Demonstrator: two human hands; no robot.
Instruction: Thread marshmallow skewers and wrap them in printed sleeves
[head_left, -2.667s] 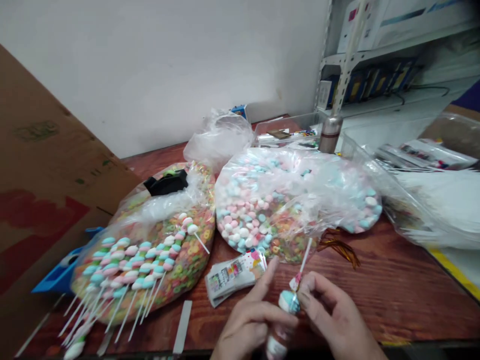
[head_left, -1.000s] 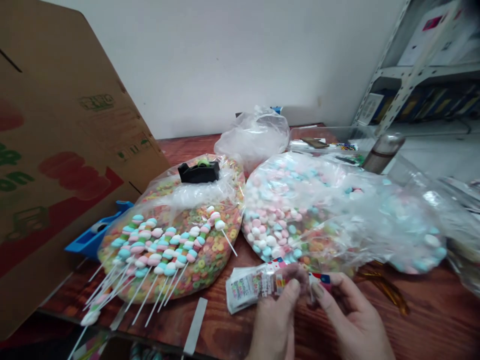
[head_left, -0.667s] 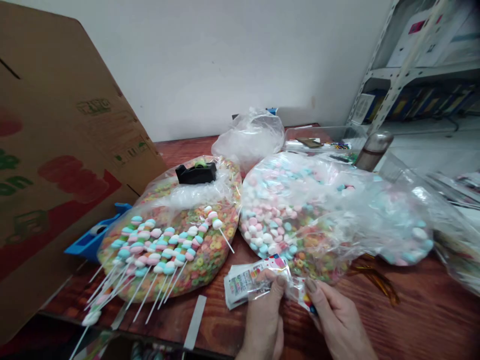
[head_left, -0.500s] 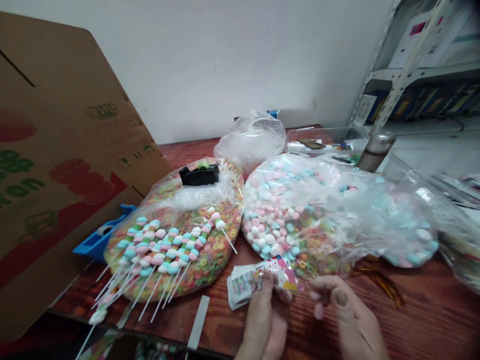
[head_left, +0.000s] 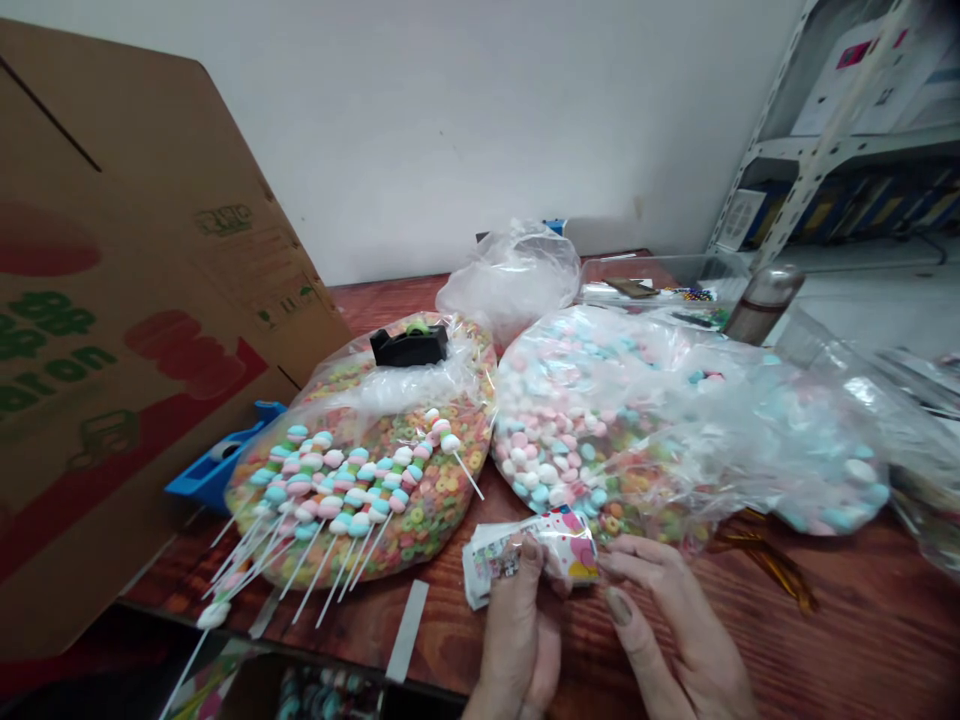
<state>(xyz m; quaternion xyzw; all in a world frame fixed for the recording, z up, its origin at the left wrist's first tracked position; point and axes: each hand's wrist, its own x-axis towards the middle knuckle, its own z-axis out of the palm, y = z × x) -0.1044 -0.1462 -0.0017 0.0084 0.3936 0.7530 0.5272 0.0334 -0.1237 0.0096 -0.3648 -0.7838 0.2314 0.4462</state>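
Hands: left hand and right hand together, fingers of both closed on a printed plastic wrapper;
Wrapper: held low over the desk, near the front edge, about centre; pink cartoon print;
Adjacent stock: stack of printed packets on the desk, touching the wrapper's left side;
Left of hands: marshmallow skewers lying in rows on a bag of cereal loops, white sticks pointing toward the front left corner;
Right of hands: bag of marshmallows and cereal loops, just behind the wrapper; gold ribbon beside it;
Rear: black tape dispenser on the cereal bag; steel flask at the right;
Left edge: cardboard carton leaning over a blue plastic dispenser;
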